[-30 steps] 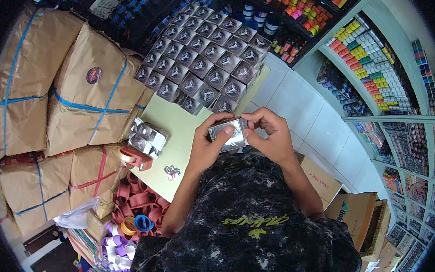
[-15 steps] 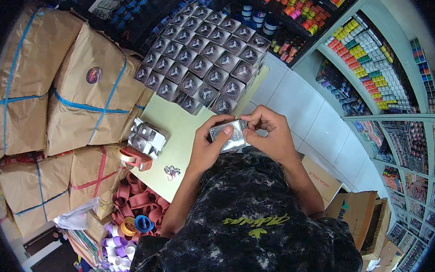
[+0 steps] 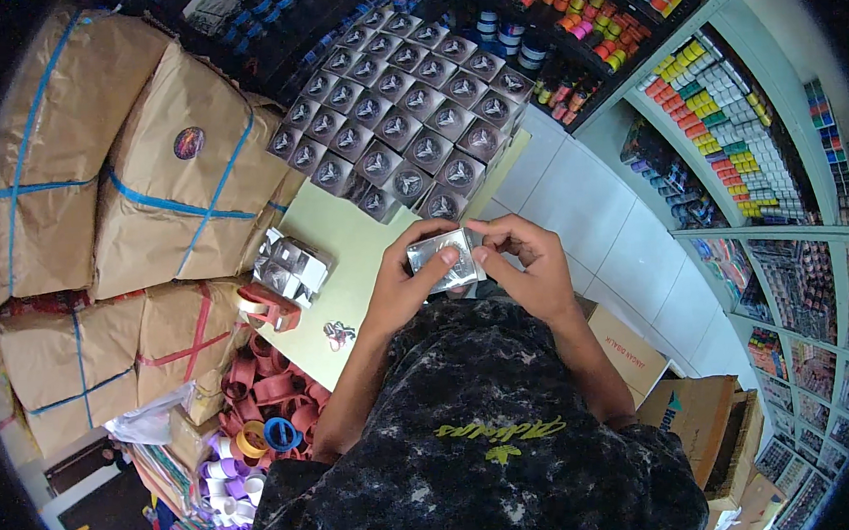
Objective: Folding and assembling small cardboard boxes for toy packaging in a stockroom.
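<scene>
A small shiny silver box is held just in front of my chest, over the near edge of the pale yellow table. My left hand grips it from the left, with the thumb lying across its top face. At the box's right end, my right hand has its thumb and index finger bent against the edge. Whether anything small sits between those fingertips is hidden. Left of my hands, a little heap of small dark and silvery pieces lies on the table.
Rows of stacked dark and silver boxes cover the table's far part. At its left edge are silver boxes and a red tape dispenser. Brown wrapped parcels rise on the left, spool shelves on the right. Cardboard boxes stand lower right.
My right index finger and thumb have shifted slightly at the box's right end, and the box has tilted a little. The surroundings have moved slightly in view; my left hand keeps its grip.
</scene>
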